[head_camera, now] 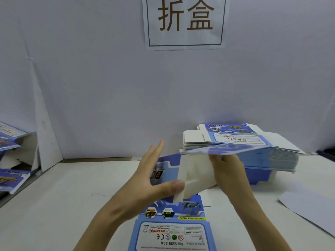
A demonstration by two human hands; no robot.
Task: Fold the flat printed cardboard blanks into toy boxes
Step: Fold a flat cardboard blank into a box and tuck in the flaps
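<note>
- Cardboard blank (194,171), blue print outside and white inside, is held half-raised over the white table (68,200) at the centre of the head view
- Left hand (154,176) at 8 o'clock of the blank: fingers (157,149) straight and close together against the blue outer panel, thumb pressed on a white flap
- Right hand (227,171) at 3 o'clock of the blank: fingers curled, gripping the raised upper panel from beneath
- Printed panel (174,232) lies flat at 6 o'clock; I cannot tell whether it belongs to the same blank
- Stack of flat blanks (262,158) at 2 o'clock
- Folded boxes (10,180) at 9 o'clock
- Paper sign (184,22) on the wall at 12 o'clock
</note>
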